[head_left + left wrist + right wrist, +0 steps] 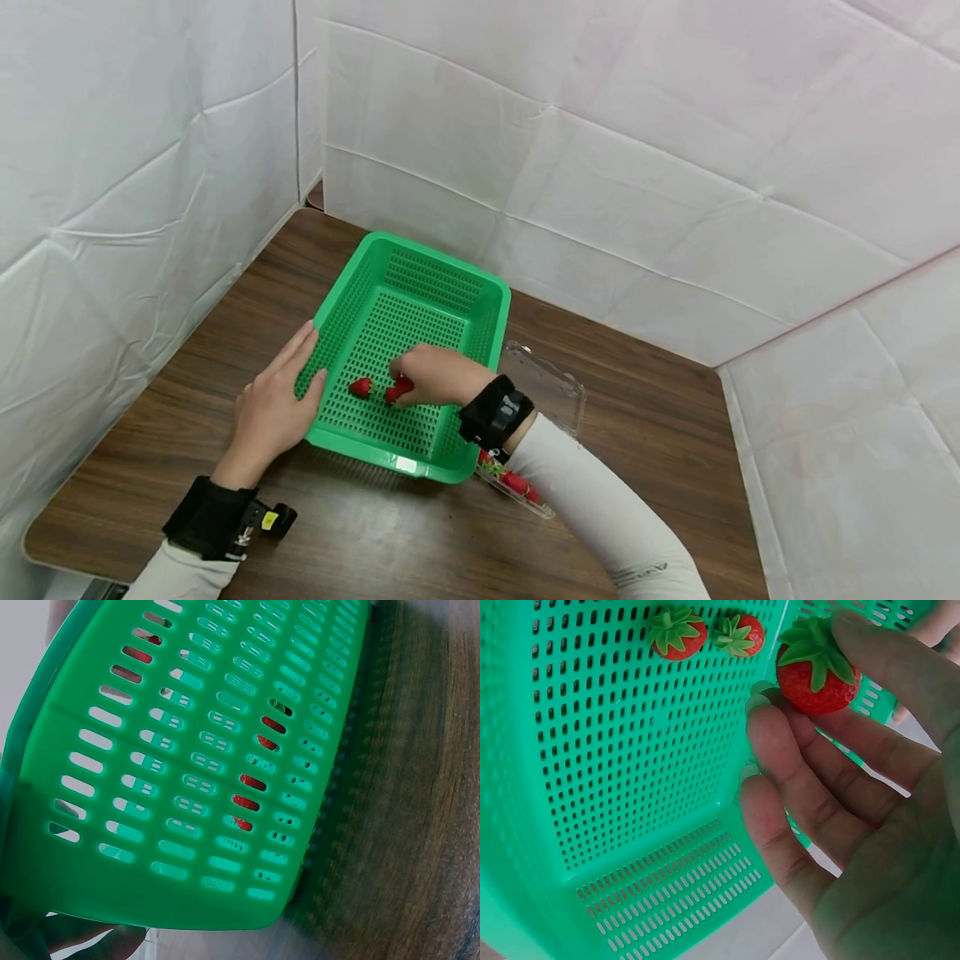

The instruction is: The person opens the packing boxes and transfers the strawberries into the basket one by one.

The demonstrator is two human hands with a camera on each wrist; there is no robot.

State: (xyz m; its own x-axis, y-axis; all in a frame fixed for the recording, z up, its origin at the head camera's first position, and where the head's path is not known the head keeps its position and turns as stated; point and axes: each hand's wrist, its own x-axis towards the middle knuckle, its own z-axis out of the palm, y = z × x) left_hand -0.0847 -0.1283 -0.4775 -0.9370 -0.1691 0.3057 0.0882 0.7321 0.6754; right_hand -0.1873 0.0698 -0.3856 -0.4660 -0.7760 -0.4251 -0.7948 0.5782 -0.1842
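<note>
Right hand (438,375) inside green perforated plastic basket (420,287), fingers (795,761) pinching a red strawberry (817,675) near the floor. Left hand (273,408) flat against basket's side, fingers straight, on brown wooden desk (637,433).

3 strawberries (676,634) – 1 basket (420,275) – 1 punnet (551,387)

- Bright green plastic basket (420,283), centre of the head view: floor and walls pierced with rows of small slots.
- Small red strawberries with green leafy caps (676,634), top of the right wrist view.
- Dark brown wood-grain bench (645,417), streaked lengthwise.
- Clear plastic punnet (551,387), right of the basket, red fruit showing through.
- White creased sheets (675,108) across the upper frame.
- Black wrist straps (495,410); white sleeves (600,508).
</note>
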